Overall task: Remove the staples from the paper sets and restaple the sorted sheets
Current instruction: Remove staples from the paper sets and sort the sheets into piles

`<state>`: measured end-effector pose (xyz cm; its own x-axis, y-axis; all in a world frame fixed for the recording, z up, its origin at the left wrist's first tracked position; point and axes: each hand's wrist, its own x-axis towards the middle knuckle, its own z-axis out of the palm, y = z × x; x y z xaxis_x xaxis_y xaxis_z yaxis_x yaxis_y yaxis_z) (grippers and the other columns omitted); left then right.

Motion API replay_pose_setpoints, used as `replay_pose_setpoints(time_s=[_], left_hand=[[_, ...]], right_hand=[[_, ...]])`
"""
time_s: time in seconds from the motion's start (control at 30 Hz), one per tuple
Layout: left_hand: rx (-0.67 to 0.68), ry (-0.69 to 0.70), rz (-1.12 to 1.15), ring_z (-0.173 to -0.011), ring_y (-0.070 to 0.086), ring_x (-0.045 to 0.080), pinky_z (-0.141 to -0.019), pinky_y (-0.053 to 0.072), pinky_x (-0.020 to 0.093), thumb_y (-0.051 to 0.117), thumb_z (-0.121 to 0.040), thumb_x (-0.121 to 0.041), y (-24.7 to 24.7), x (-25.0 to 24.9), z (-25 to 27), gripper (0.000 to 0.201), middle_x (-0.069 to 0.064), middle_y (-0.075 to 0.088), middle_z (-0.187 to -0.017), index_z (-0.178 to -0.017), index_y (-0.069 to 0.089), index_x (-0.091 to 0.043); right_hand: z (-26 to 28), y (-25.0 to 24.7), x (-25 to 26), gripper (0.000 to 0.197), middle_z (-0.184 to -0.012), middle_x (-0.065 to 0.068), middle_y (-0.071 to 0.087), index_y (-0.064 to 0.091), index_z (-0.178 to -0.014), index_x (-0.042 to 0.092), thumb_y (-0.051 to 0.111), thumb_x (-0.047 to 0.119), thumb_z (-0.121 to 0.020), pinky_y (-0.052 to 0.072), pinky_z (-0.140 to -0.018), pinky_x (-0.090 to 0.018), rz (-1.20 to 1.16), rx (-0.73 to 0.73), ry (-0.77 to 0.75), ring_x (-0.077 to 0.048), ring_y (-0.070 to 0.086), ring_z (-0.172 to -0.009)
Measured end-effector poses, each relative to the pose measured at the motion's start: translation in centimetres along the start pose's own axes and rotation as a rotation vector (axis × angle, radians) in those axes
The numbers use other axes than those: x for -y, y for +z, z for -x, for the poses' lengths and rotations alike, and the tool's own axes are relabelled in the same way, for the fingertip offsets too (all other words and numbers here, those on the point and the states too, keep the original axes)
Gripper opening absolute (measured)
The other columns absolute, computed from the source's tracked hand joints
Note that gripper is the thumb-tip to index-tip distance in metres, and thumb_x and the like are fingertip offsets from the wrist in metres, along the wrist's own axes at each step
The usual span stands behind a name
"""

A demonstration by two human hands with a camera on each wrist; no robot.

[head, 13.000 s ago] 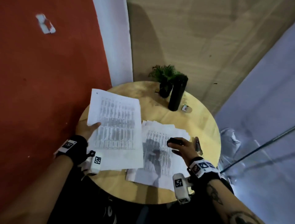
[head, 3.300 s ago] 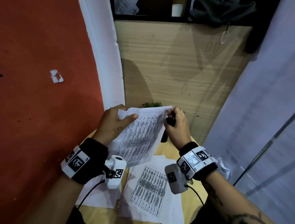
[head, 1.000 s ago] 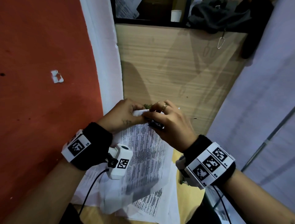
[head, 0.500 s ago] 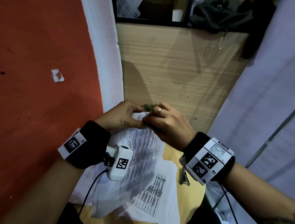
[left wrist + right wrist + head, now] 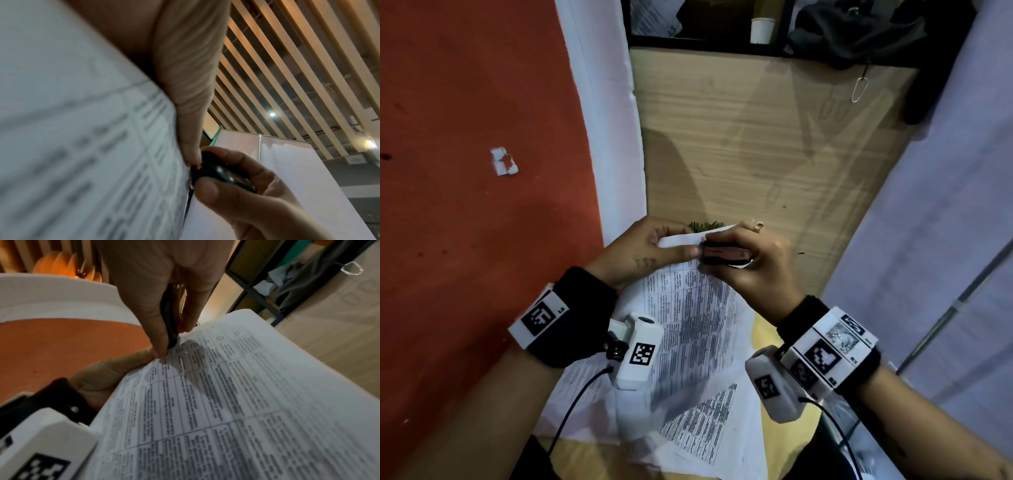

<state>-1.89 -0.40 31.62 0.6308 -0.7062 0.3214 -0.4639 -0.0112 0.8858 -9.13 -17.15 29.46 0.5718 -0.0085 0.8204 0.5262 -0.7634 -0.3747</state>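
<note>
Paper set [image 5: 688,329], lifted mid-frame, stays taut because my left hand [image 5: 643,250] pinches its top corner while my right hand [image 5: 750,263] squeezes the black staple remover [image 5: 726,255] there, hands touching.

Two hands: left [image 5: 643,250] and right [image 5: 753,260]. One stapler [image 5: 726,255] at 12 o'clock, one held paper set [image 5: 688,315], and at least two loose sheets [image 5: 709,431] at 6 o'clock. One cup [image 5: 762,30] sits at 12 o'clock.
</note>
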Motion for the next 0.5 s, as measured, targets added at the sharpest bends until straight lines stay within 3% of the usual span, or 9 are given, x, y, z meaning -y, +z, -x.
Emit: replay_pose_setpoints(time_s=[0.03,0.13,0.27,0.37,0.5], left_hand=[[-0.013,0.009,-0.009,-0.067,0.058,0.001,-0.064,0.045,0.013,0.067,-0.083,-0.009,0.1,-0.1,0.0,0.005,-0.008,0.066,-0.069,-0.081,0.069,-0.006],[-0.045,0.026,0.004,-0.060,0.058,-0.004,-0.059,0.044,0.010,0.065,-0.084,-0.005,0.2,-0.3,0.0,0.015,-0.012,0.065,-0.060,-0.073,0.067,-0.014],[-0.097,-0.004,-0.011,-0.059,0.058,0.002,-0.057,0.045,0.014,0.068,-0.083,-0.011,0.2,0.1,0.0,0.013,-0.007,0.065,-0.062,-0.070,0.069,-0.017],[-0.107,-0.018,-0.041,-0.059,0.057,0.003,-0.056,0.044,0.015,0.066,-0.085,-0.013,0.3,0.5,-0.1,0.011,-0.006,0.064,-0.063,-0.074,0.069,-0.011],[-0.109,-0.046,0.013,-0.061,0.062,0.007,-0.057,0.047,0.018,0.065,-0.087,-0.015,0.3,0.9,-0.1,0.012,-0.004,0.068,-0.068,-0.076,0.069,-0.011]], right_hand=[[0.0,0.0,0.1,0.028,-0.078,-0.002,0.068,0.073,-0.084,0.010,0.084,0.015,-0.059,0.048,-0.068,-0.027,-0.037,-0.023,0.024,-0.013,0.062,-0.072],[0.1,-0.1,0.1,0.028,-0.080,0.004,0.067,0.072,-0.083,0.008,0.085,0.013,-0.059,0.048,-0.070,-0.018,-0.119,-0.058,0.057,-0.005,0.062,-0.075],[0.2,-0.3,0.1,0.027,-0.081,0.006,0.065,0.072,-0.083,0.006,0.085,0.015,-0.060,0.044,-0.072,-0.010,-0.104,-0.067,0.050,0.002,0.060,-0.076],[0.5,-0.4,0.2,0.031,-0.082,0.004,0.068,0.072,-0.085,0.008,0.082,0.028,-0.063,0.048,-0.074,-0.016,-0.099,-0.080,0.080,-0.004,0.062,-0.077],[0.9,-0.7,0.0,0.047,-0.096,0.014,0.064,0.065,-0.102,0.022,0.078,0.041,-0.061,0.053,-0.085,-0.035,-0.181,-0.047,0.254,-0.010,0.064,-0.095]])
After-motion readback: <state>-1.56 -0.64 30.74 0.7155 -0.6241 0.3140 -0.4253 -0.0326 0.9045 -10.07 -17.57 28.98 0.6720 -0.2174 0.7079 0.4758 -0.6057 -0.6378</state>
